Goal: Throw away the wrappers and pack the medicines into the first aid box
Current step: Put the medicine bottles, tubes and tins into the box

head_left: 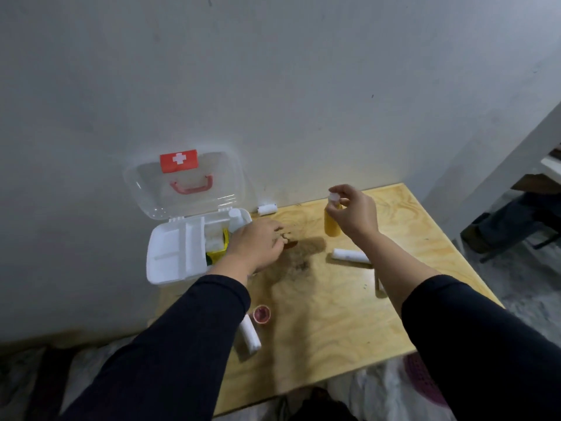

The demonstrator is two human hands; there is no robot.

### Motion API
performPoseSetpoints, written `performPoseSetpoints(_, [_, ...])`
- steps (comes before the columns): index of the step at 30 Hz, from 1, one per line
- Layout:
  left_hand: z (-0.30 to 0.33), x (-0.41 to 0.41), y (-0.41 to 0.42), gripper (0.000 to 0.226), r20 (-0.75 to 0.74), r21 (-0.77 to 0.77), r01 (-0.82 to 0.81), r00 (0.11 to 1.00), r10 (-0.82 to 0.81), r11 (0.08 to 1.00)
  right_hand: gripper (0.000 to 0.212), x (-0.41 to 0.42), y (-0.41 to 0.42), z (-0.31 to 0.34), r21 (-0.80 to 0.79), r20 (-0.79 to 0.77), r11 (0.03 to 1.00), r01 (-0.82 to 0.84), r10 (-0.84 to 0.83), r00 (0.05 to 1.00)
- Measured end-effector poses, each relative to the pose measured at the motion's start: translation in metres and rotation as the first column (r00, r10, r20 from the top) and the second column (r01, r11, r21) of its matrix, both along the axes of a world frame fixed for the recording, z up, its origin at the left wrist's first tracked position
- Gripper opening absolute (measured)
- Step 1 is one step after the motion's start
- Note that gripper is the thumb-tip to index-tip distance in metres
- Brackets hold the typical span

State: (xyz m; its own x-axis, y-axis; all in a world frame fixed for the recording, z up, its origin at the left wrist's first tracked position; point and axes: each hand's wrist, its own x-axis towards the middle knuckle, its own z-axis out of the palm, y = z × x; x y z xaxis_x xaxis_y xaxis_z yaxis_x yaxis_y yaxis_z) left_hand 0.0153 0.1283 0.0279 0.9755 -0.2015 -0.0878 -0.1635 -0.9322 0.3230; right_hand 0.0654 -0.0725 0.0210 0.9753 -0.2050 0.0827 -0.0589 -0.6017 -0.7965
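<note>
- The worktop [349,314] is pale plywood with visible grain and a dark smudge near its middle; a rolling item could drop off its open edges.
- The first aid box [170,256] sits at the worktop's left rear, white plastic with divided compartments, its clear lid [185,183] propped against the wall; a knock could swing the lid shut on the fingers.
- The left hand [258,244] hovers at the box's right edge, fingers loosely curled over something small and brownish; I cannot tell whether it grips it.
- The right hand [355,212] pinches the white cap of a yellow bottle [332,223], lifted above the worktop; held by the cap alone, it could slip or unscrew.
- Three white gauze rolls lie loose: near edge [250,334], right of centre [350,256], by the wall [267,209].
- A small reddish cap [262,313] lies beside the nearest roll.
</note>
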Motion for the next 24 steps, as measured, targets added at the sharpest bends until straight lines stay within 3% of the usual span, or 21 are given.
performPoseSetpoints(3, [0.006, -0.021, 0.027, 0.041, 0.116, -0.052, -0.061, 0.991, 0.067, 0.997, 0.025, -0.013, 0.021, 0.024, 0.004, 0.043, 0.999, -0.038, 0.038, 0.998])
performPoseSetpoints(6, [0.005, -0.037, 0.059, 0.044, 0.141, -0.058, -0.133, 0.98, 0.14, 0.989, 0.026, -0.027, 0.051, 0.048, 0.02, 0.093, 0.992, -0.121, 0.119, 0.989])
performPoseSetpoints(13, [-0.023, -0.063, 0.129, 0.073, -0.047, 0.173, -0.268, 0.959, 0.28, 0.948, 0.03, -0.049, 0.119, 0.058, 0.066, 0.098, 0.963, -0.262, 0.255, 0.962])
performPoseSetpoints(24, [-0.048, -0.074, 0.144, 0.079, -0.117, 0.172, -0.297, 0.941, 0.318, 0.939, 0.031, -0.051, 0.175, -0.014, -0.125, -0.056, 0.948, -0.293, 0.288, 0.956])
